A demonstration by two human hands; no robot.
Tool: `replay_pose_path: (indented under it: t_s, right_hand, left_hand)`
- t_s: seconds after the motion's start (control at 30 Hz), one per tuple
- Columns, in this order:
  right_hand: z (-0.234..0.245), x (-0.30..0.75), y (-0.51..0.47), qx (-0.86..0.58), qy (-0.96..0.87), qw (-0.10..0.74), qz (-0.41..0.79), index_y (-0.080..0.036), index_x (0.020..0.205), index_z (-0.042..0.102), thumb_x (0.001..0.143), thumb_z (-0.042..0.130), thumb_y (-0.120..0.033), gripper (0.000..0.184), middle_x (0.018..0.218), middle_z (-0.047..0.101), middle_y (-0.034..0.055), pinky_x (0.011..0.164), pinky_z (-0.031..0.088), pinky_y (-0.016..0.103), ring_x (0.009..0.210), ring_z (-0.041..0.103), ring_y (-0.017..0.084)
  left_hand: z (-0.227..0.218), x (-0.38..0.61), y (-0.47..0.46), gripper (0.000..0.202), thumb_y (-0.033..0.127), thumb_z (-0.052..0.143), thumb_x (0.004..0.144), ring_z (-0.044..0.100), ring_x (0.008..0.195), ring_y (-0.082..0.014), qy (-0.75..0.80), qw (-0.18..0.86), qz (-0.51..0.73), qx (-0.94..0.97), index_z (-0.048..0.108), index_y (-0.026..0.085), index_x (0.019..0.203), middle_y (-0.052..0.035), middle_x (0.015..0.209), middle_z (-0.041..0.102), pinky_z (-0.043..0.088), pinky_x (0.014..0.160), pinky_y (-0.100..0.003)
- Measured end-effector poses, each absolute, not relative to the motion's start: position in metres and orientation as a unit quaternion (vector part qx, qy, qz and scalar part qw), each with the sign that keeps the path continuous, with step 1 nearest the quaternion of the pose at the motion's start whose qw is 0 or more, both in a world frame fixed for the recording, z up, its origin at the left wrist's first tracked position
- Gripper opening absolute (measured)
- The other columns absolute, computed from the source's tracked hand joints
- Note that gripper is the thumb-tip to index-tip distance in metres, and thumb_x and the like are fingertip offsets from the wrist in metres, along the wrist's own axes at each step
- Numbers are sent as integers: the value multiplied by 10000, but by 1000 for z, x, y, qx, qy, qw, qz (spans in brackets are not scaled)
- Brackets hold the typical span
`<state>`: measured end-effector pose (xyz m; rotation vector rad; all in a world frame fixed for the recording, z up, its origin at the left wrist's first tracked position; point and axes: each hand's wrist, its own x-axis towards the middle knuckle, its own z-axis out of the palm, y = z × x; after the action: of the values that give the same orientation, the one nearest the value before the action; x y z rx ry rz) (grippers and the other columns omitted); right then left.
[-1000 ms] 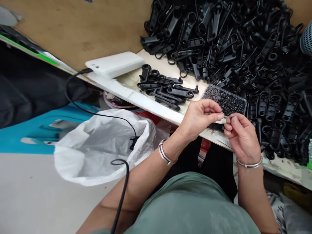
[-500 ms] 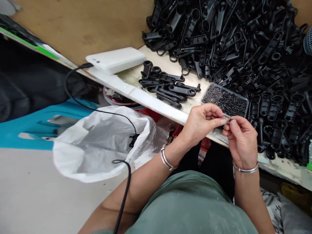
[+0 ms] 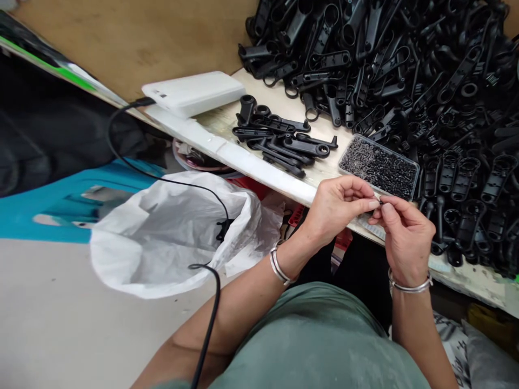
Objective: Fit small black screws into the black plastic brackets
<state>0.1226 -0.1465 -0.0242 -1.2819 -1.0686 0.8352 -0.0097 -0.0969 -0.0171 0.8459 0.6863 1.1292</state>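
My left hand (image 3: 338, 208) and my right hand (image 3: 407, 232) meet fingertip to fingertip over the table's front edge. Both are pinched closed around a tiny dark piece (image 3: 380, 202), mostly hidden by the fingers and too small to name. Just beyond the fingertips is a clear plastic box (image 3: 416, 174) full of small dark parts (image 3: 379, 166), black on one side and greyer on the other. Left of the box lies a small group of black plastic arms with ringed ends (image 3: 284, 138).
A large heap of black plastic parts (image 3: 365, 59) covers the back and right of the table (image 3: 324, 154). A white power bank (image 3: 194, 93) with a black cable (image 3: 162, 178) sits at the left. Below the edge, a bin lined with a white bag (image 3: 141, 243) stands open.
Both hands remain pinched together at the same spot, with only a slight shift of the fingers. The whole view has moved a little.
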Motion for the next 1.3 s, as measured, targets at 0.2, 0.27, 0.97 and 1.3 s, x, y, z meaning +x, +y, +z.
replay_pose_path:
  t_s: [0.2,0.27,0.97,1.3]
  right_hand:
    - [-25,127,-146,-546,-460,594,372,-241,915,749,811,762,-273,109,817,700,-3,599,572,264,613,648,127]
    - [-25,126,-147,-544,-453,600,373,-250,908,746,802,775,-252,110,789,696,-12,602,571,252,613,655,125]
    - [-24,127,-150,-536,-415,591,438,-212,878,725,791,768,-241,101,697,669,-21,589,569,236,598,638,116]
    - [-28,129,-152,-551,-412,589,424,-208,845,721,759,800,-258,127,701,679,-18,576,565,237,579,641,120]
  left_hand:
    - [-18,-9,-99,315,282,898,555,633,605,-89,305,704,509,392,648,140,683,14,660,676,550,626,-216]
    - [-17,-8,-99,312,295,893,568,638,601,-95,303,704,507,395,645,144,681,15,652,673,556,624,-226]
    - [-20,-5,-104,305,299,881,582,634,584,-104,309,722,489,381,648,159,719,21,641,662,555,596,-241]
    - [-23,-6,-106,305,286,899,549,636,596,-102,320,722,491,367,675,150,705,13,658,679,568,626,-244]
